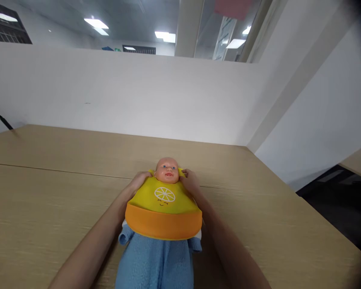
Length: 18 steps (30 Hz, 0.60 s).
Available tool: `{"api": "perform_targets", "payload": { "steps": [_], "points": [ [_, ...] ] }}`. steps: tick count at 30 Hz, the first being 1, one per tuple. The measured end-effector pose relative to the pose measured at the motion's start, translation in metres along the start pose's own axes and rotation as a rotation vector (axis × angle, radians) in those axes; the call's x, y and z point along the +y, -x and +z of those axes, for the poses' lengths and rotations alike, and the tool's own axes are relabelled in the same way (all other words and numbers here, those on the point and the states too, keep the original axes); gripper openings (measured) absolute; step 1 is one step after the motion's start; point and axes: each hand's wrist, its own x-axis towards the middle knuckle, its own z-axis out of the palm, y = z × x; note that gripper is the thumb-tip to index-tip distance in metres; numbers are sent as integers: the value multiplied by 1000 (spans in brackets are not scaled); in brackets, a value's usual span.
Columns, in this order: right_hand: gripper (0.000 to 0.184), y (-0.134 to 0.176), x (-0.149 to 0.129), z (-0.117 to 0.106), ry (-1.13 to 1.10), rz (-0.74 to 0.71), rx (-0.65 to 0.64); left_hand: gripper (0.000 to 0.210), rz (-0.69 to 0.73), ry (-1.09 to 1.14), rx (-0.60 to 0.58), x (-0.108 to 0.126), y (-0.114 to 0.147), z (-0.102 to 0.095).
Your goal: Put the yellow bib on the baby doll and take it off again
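A baby doll in a fuzzy blue outfit lies face up on the wooden table, its head away from me. Over its chest spreads a yellow bib with a white citrus slice, a small smiling face and an orange catch pocket. At the left of the doll's neck, my left hand has its fingers closed on the bib's upper edge. My right hand grips the bib's other neck strap, beside the doll's cheek. The strap ends behind the neck are hidden.
The wooden table has a seam running across it behind the doll. A white wall with windows above it rises at the far edge. On the left a black cable reaches the table. Beyond the right edge is a dark gap.
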Motion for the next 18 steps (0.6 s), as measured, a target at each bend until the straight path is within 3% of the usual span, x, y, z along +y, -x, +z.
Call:
{"api": "perform_targets", "payload": {
  "steps": [4,11,18],
  "points": [
    [24,1,10,7,-354,47,-109,17,-145,188,-79,-10,-10,-1],
    [40,-2,16,16,-503,-34,-79,14,-76,253,-57,-16,-13,-3],
    [41,-9,17,18,-742,4,-253,12,-51,239,-37,-15,-13,-5]
  ]
}}
